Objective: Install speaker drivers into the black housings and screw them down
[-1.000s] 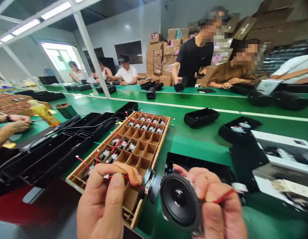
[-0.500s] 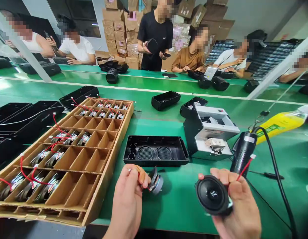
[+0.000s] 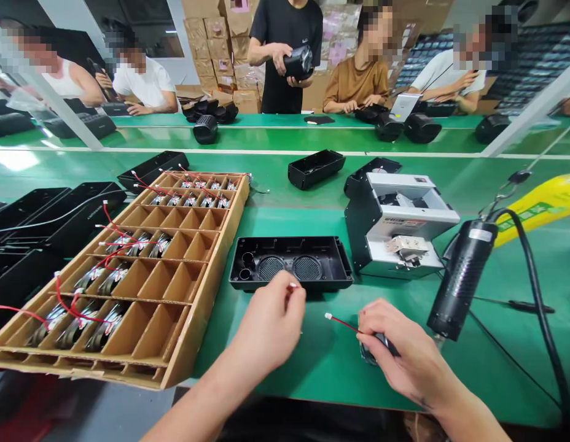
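Note:
My left hand is closed in front of the black speaker housing, with a small white connector showing at its fingertips; whatever hangs beneath is hidden. My right hand grips a round speaker low over the green table, its red wire pointing left and ending in a white plug. Two round grilles and two short tubes show inside the open housing. To the left, a cardboard tray holds several speakers with red wires in its compartments.
A grey-white machine stands behind my right hand. Right of it hangs a black electric screwdriver with a cable, near a yellow bottle. Black housings lie far left. Several people work across the line.
My left hand has moved right and up towards the housing. My right hand has turned palm down, lowering its speaker to the table. The standing person now holds a black object in both hands.

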Motion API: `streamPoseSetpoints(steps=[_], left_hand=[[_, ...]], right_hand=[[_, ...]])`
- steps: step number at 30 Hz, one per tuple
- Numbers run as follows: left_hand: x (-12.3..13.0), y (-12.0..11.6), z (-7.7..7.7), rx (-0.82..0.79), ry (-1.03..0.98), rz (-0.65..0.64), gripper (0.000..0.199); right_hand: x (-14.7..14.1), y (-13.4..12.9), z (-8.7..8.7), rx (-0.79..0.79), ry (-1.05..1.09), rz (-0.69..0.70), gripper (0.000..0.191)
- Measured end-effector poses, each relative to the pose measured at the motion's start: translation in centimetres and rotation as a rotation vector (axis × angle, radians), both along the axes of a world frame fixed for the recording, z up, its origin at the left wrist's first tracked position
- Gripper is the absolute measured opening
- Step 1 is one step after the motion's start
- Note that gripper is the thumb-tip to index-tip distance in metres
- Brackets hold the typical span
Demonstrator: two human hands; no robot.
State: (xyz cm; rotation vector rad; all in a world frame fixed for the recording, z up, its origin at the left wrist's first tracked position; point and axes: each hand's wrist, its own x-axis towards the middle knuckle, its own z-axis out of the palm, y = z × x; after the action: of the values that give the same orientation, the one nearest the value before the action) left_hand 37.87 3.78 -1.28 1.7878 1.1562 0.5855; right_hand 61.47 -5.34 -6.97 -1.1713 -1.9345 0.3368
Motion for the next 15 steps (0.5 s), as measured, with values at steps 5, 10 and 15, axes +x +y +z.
streamPoseSetpoints(steps=[5,10,15], left_hand=[[3.8,-0.7,-0.4,0.351,0.113,-0.309,0.012],[3.8,-1.0,-0.4,0.566,0.216,-0.534,0.017],[0.3,-2.1,-0.1,0.576,0.184,-0.435,0.018]], right_hand=[[-0.3,-0.8,-1.5,0.106,0.155,-0.115,0.022],[-1.9,-0.8,-1.6,0.056,0.138,-0.09,0.017],[-2.7,-0.4,-1.0,-0.028,0.068,-0.097,0.018]])
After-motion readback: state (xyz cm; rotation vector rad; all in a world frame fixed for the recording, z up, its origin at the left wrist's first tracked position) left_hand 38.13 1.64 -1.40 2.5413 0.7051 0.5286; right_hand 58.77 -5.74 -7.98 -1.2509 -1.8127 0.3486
